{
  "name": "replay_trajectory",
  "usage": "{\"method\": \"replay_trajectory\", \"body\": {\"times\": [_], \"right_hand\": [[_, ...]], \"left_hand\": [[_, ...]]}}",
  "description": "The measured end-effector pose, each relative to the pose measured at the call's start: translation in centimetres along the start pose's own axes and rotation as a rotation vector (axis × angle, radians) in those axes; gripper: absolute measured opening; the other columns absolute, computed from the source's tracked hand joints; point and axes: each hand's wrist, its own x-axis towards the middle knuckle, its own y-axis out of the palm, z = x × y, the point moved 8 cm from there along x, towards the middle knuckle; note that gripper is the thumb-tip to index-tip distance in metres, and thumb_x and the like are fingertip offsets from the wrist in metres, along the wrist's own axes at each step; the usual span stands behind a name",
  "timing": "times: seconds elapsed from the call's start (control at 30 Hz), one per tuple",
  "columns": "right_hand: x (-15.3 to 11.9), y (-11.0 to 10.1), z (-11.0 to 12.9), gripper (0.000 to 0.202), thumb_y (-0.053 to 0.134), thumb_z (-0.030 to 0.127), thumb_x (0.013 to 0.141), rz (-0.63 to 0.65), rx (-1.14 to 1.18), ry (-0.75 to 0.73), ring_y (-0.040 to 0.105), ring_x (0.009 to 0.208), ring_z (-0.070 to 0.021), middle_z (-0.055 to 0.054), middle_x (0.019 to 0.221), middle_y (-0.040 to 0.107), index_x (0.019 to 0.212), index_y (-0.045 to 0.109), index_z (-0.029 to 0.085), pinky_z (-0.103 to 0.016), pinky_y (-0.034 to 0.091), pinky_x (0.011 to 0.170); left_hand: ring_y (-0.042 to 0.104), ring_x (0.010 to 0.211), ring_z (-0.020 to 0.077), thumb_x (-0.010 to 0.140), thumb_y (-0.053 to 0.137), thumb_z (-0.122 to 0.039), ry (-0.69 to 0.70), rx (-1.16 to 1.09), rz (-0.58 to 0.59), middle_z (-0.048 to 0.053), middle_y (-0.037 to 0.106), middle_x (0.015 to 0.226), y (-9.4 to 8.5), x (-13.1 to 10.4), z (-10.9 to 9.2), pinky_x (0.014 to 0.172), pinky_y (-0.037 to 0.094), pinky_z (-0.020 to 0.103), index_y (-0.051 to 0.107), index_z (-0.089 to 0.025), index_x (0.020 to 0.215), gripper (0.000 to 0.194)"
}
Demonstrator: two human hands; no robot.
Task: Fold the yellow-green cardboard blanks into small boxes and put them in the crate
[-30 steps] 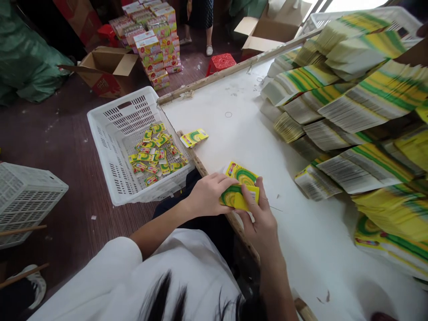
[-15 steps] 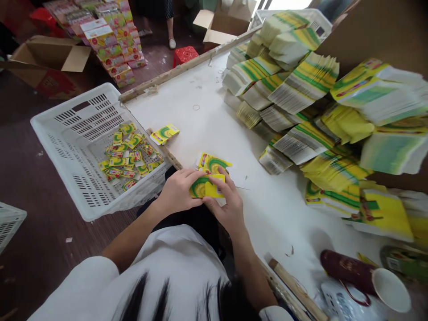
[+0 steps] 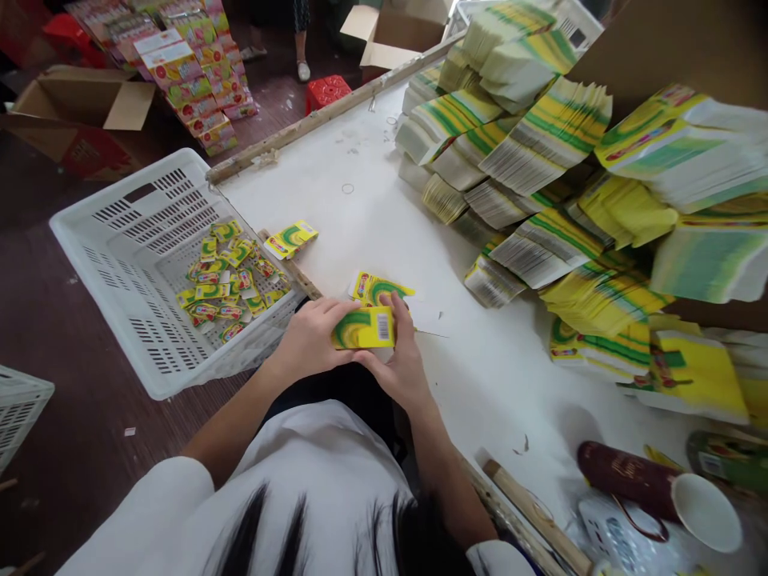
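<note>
Between my two hands is a small yellow and green carton [image 3: 362, 329], its barcode end toward the right. My left hand [image 3: 310, 334] is closed round its left part. The thumb and fingers of my right hand [image 3: 403, 356] grip the right end. Just beyond, a flattened yellow carton [image 3: 380, 288] lies on the white table [image 3: 420, 384], partly behind my fingers. Another yellow carton [image 3: 291, 239] rests at the table's left edge. On my left, a white plastic basket [image 3: 129, 264] holds several small yellow and green cartons [image 3: 231, 276].
Stacks of flat cartons [image 3: 546, 136] fill the table's right side. A maroon mug [image 3: 630, 480] lies on its side at the lower right. Behind the basket stand an open cardboard box [image 3: 78, 120] and piled pink boxes [image 3: 192, 80]. A red stool [image 3: 327, 92] and a person's legs [image 3: 302, 40] are beyond the table.
The carton in my hands has shifted slightly left and up. Its barcode end, partly covered by my right fingers before, now shows in full.
</note>
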Motion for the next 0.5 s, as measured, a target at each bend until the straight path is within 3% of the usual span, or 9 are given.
{"method": "replay_trajectory", "body": {"times": [0.07, 0.17, 0.27, 0.37, 0.43, 0.5], "right_hand": [[0.1, -1.5, -0.7, 0.085, 0.073, 0.048, 0.086, -0.046, -0.033, -0.004, 0.058, 0.129, -0.0293, -0.018, 0.15, 0.048, 0.154, 0.029, 0.022, -0.048, 0.049, 0.108], [0.4, -4.5, -2.2, 0.064, 0.072, 0.04, 0.088, -0.19, -0.246, 0.017, 0.063, 0.118, -0.0289, -0.014, 0.131, 0.065, 0.144, 0.046, 0.022, -0.05, 0.05, 0.103], [0.8, -4.8, -3.8, 0.044, 0.065, 0.03, 0.09, -0.176, -0.459, 0.042, 0.064, 0.106, -0.03, -0.012, 0.113, 0.071, 0.132, 0.057, 0.02, -0.053, 0.052, 0.096], [1.0, -4.2, -4.7, 0.033, 0.058, 0.021, 0.089, -0.162, -0.512, 0.031, 0.063, 0.095, -0.0283, -0.012, 0.102, 0.07, 0.122, 0.061, 0.018, -0.05, 0.054, 0.089], [1.1, -3.9, -4.7, 0.034, 0.059, 0.021, 0.087, -0.161, -0.521, 0.0, 0.062, 0.092, -0.0276, -0.012, 0.099, 0.068, 0.121, 0.061, 0.016, -0.048, 0.055, 0.087], [1.1, -3.8, -4.7, 0.035, 0.06, 0.022, 0.086, -0.144, -0.533, -0.023, 0.06, 0.09, -0.0272, -0.011, 0.098, 0.065, 0.121, 0.061, 0.015, -0.047, 0.054, 0.086]], "left_hand": [[0.064, 0.109, 0.0301, 0.075, 0.079, -0.045, -0.127, 0.062, -0.071, 0.009, 0.069, 0.118, -2.1, -1.0, 2.9, 0.099, 0.048, 0.043, 0.061, -0.021, 0.124, 0.057], [0.048, 0.132, 0.0398, 0.073, 0.081, -0.041, -0.431, 0.286, -0.303, 0.018, 0.057, 0.138, -6.5, -3.6, 8.0, 0.113, 0.033, 0.054, 0.052, -0.016, 0.138, 0.075], [0.038, 0.142, 0.0401, 0.072, 0.082, -0.042, -0.537, 0.272, -0.419, 0.021, 0.047, 0.148, -8.1, -5.1, 10.0, 0.12, 0.025, 0.056, 0.046, -0.012, 0.144, 0.086], [0.057, 0.126, 0.0304, 0.082, 0.073, -0.042, -0.404, -0.107, -0.308, 0.012, 0.064, 0.131, -6.3, -3.8, 7.3, 0.112, 0.041, 0.048, 0.06, -0.018, 0.129, 0.054], [0.066, 0.112, 0.0263, 0.087, 0.069, -0.041, -0.224, -0.473, -0.161, 0.009, 0.071, 0.118, -5.1, -2.6, 3.0, 0.103, 0.05, 0.042, 0.065, -0.02, 0.121, 0.039], [0.068, 0.108, 0.0267, 0.087, 0.069, -0.045, 0.055, -0.763, -0.016, 0.009, 0.071, 0.115, -5.5, -2.2, -2.9, 0.098, 0.053, 0.04, 0.067, -0.022, 0.12, 0.04]]}}
